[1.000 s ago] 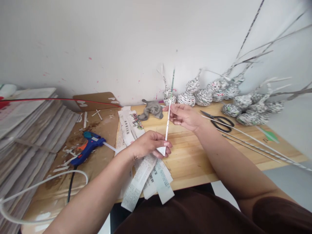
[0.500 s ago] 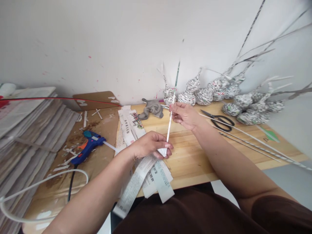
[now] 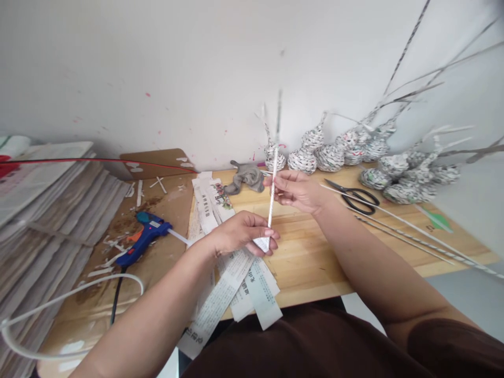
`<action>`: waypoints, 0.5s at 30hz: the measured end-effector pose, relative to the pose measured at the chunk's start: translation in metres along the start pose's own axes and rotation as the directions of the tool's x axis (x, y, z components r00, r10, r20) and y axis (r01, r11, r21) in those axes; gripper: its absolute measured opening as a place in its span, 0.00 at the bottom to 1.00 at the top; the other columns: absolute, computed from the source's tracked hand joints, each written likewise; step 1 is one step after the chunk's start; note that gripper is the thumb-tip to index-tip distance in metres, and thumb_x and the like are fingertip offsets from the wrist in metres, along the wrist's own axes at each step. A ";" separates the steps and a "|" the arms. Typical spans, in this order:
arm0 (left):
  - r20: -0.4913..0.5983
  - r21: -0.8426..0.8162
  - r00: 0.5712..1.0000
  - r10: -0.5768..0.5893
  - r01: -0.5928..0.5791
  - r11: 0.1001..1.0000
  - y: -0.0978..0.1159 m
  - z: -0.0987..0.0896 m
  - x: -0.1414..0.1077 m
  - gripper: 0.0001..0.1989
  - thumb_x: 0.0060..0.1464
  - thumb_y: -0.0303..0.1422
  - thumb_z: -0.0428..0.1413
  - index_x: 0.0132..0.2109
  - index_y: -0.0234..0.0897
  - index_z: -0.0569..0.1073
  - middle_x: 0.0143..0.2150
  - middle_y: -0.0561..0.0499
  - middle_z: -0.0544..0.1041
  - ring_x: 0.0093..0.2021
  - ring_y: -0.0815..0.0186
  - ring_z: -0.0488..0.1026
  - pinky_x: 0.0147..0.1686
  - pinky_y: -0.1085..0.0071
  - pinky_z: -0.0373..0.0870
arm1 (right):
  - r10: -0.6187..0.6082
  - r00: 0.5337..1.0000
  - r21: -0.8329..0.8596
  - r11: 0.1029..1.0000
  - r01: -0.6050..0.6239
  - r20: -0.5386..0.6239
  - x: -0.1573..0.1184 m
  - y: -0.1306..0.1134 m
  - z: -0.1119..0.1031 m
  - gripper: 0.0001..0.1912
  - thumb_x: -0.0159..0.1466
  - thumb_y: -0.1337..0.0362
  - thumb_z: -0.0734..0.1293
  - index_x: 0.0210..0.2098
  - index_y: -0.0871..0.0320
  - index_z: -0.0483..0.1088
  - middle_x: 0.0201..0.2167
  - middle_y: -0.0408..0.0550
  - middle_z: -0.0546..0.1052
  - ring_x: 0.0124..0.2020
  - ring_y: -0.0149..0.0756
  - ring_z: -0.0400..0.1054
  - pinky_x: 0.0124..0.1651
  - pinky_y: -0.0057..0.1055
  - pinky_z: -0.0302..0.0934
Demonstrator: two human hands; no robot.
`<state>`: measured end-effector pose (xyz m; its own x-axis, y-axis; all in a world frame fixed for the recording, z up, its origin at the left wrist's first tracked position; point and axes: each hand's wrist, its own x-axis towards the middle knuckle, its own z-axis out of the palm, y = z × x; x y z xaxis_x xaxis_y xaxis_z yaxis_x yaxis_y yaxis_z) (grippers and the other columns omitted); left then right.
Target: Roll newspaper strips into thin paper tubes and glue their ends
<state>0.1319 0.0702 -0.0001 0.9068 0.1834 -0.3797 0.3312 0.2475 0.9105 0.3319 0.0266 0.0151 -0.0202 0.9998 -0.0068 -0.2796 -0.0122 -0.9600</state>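
Left hand (image 3: pixel 241 233) pinches the stick (image 3: pixel 271 210) at the near end, right hand (image 3: pixel 298 190) grips it farther up, scissors (image 3: pixel 344 191) chilling right.

There is one held paper stick (image 3: pixel 271 207), one glue gun (image 3: pixel 143 239) and one pair of scissors (image 3: pixel 345 190).

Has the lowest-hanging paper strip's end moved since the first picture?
Yes: the paper strip now reaches farther left and farther out past the table.
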 end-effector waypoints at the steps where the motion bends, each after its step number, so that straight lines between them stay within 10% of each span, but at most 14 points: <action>1: 0.010 0.003 1.000 0.005 -0.005 1.000 0.000 0.000 0.000 0.17 0.48 0.43 0.61 0.38 0.32 0.76 0.36 0.44 0.78 0.34 0.63 0.76 0.34 0.65 0.74 | -0.017 1.000 -0.014 1.000 0.017 -0.011 0.001 0.001 0.000 0.15 0.52 0.56 0.74 0.31 0.62 0.75 0.23 0.46 0.72 0.22 0.25 0.62 0.17 0.21 0.43; 9: 0.063 -0.013 0.996 0.057 -0.056 0.998 0.001 -0.004 -0.003 0.17 0.52 0.42 0.59 0.42 0.32 0.76 0.37 0.43 0.78 0.34 0.62 0.77 0.32 0.67 0.74 | -0.101 0.965 -0.223 0.974 0.046 -0.242 0.015 0.020 0.001 0.26 0.58 0.42 0.64 0.26 0.61 0.71 0.18 0.43 0.66 0.18 0.26 0.58 0.17 0.22 0.43; 15: 0.081 -0.050 0.991 0.108 -0.104 0.993 0.003 -0.005 -0.005 0.17 0.51 0.41 0.60 0.42 0.32 0.76 0.36 0.43 0.78 0.33 0.63 0.77 0.30 0.69 0.74 | -0.378 0.911 -0.867 0.496 0.049 -0.165 0.050 0.034 0.002 0.25 0.63 0.48 0.61 0.50 0.61 0.69 0.43 0.57 0.74 0.43 0.45 0.68 0.45 0.38 0.62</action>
<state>0.1268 0.0752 0.0042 0.9553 0.1312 -0.2648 0.2217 0.2743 0.9357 0.3193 0.0764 -0.0168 0.2457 0.9182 0.3108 0.6929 0.0579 -0.7187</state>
